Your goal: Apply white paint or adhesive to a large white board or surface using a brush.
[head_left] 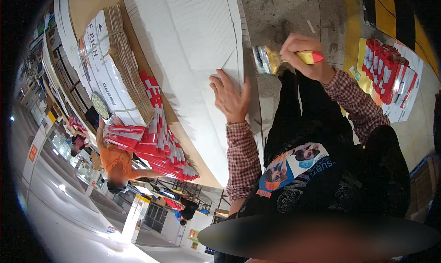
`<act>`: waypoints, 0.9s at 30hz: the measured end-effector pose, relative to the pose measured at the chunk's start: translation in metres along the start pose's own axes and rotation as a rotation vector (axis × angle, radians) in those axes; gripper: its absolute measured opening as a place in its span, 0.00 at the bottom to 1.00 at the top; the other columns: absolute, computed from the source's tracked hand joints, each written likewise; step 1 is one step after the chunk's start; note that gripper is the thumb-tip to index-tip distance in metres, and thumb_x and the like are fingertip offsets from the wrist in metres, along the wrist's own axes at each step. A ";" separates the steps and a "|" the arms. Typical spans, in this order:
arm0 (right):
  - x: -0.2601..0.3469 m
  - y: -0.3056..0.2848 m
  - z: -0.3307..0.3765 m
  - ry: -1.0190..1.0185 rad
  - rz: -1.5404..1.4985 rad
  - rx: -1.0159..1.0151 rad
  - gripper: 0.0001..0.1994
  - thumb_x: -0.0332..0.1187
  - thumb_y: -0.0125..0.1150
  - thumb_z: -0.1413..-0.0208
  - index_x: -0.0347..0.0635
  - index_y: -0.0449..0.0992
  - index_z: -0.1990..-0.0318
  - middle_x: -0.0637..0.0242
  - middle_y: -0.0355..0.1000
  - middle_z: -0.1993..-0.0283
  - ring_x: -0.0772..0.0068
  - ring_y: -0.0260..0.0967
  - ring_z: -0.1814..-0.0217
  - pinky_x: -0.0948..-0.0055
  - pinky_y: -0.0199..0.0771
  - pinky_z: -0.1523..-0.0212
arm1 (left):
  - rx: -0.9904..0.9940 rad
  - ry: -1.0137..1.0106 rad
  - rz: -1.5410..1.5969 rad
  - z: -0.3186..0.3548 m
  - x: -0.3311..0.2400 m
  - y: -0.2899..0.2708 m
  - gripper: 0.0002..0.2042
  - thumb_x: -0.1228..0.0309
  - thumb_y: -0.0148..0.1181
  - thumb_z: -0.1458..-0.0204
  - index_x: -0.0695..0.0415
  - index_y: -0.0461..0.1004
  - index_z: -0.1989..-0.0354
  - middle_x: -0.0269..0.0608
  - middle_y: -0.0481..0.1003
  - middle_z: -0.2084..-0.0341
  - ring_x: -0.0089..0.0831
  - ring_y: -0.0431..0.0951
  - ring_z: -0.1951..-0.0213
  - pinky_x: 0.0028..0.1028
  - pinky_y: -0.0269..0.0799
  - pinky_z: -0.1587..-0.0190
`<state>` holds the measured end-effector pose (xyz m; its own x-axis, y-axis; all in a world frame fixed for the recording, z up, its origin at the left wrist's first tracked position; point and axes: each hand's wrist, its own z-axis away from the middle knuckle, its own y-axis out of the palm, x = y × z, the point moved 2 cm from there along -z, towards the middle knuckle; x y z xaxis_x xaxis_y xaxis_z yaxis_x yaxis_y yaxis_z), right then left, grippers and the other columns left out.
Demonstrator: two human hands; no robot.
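My left hand [230,96] lies flat on a broad pile of white sheets [183,47], its fingers spread near the right edge. The sheets are layered, with stepped edges showing. Off that edge, over the floor, my right hand [304,54] is closed around the yellow handle of what looks like a wide flat brush [265,60]. The handle's red end sticks out on the right of the hand. The brush's wide end points left toward the sheets and is apart from them.
Left of the sheets, a strapped bundle of printed cardboard [112,70] stands beside fanned red-and-white pieces [158,139]. A person in orange [117,159] reaches toward them. More red-and-white pieces [388,72] lie at the right, near a yellow-and-black striped edge [386,10].
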<state>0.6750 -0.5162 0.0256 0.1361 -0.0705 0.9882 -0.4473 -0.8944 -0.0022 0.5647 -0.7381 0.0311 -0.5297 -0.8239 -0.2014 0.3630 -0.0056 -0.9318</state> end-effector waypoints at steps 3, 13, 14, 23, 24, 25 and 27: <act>0.005 -0.010 0.002 -0.027 -0.037 -0.055 0.05 0.24 0.58 0.48 0.33 0.74 0.75 0.63 0.71 0.71 0.75 0.68 0.72 0.74 0.67 0.72 | -0.079 -0.181 -0.052 0.008 -0.008 0.027 0.54 0.46 0.67 0.63 0.64 0.44 0.33 0.71 0.44 0.36 0.66 0.46 0.35 0.50 0.56 0.40; 0.001 -0.010 0.004 -0.157 0.142 -0.093 0.05 0.26 0.58 0.45 0.34 0.74 0.71 0.64 0.72 0.69 0.75 0.69 0.70 0.77 0.70 0.70 | 0.006 -0.134 0.033 0.069 0.020 0.028 0.48 0.51 0.64 0.56 0.63 0.44 0.33 0.67 0.42 0.35 0.67 0.43 0.35 0.51 0.48 0.36; 0.000 -0.010 -0.002 -0.212 0.162 -0.111 0.05 0.26 0.58 0.45 0.34 0.74 0.71 0.64 0.72 0.69 0.75 0.69 0.70 0.77 0.70 0.70 | 0.047 -0.082 0.123 0.067 0.025 0.021 0.45 0.53 0.63 0.54 0.64 0.46 0.33 0.68 0.45 0.35 0.69 0.47 0.36 0.50 0.52 0.37; -0.016 0.021 0.023 -0.111 0.157 -0.052 0.07 0.25 0.58 0.46 0.35 0.72 0.75 0.62 0.72 0.68 0.76 0.69 0.68 0.77 0.70 0.69 | 0.032 0.037 0.364 0.058 0.032 -0.007 0.32 0.65 0.59 0.53 0.72 0.60 0.42 0.77 0.61 0.47 0.65 0.61 0.42 0.46 0.56 0.38; -0.011 0.024 0.027 -0.110 0.156 -0.048 0.07 0.25 0.58 0.46 0.35 0.72 0.75 0.62 0.72 0.68 0.76 0.69 0.68 0.77 0.70 0.69 | 0.026 0.037 0.346 0.058 0.032 -0.009 0.32 0.65 0.59 0.53 0.73 0.60 0.42 0.77 0.61 0.47 0.65 0.61 0.42 0.46 0.56 0.38; -0.008 0.026 0.030 -0.096 0.130 -0.035 0.07 0.25 0.58 0.46 0.35 0.72 0.75 0.62 0.72 0.68 0.76 0.69 0.68 0.77 0.70 0.69 | 0.020 0.037 0.328 0.058 0.033 -0.009 0.32 0.65 0.59 0.53 0.73 0.60 0.42 0.77 0.61 0.47 0.65 0.61 0.42 0.46 0.56 0.38; -0.006 0.023 0.024 -0.194 0.031 -0.059 0.05 0.26 0.59 0.46 0.35 0.74 0.71 0.65 0.71 0.70 0.76 0.69 0.71 0.78 0.70 0.70 | 0.017 0.047 0.329 0.058 0.034 -0.008 0.32 0.65 0.59 0.53 0.73 0.60 0.42 0.77 0.61 0.47 0.65 0.61 0.42 0.46 0.56 0.39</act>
<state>0.6845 -0.5472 0.0165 0.2869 -0.1864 0.9397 -0.5044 -0.8633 -0.0172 0.5883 -0.7988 0.0495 -0.4171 -0.7558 -0.5048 0.5327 0.2468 -0.8095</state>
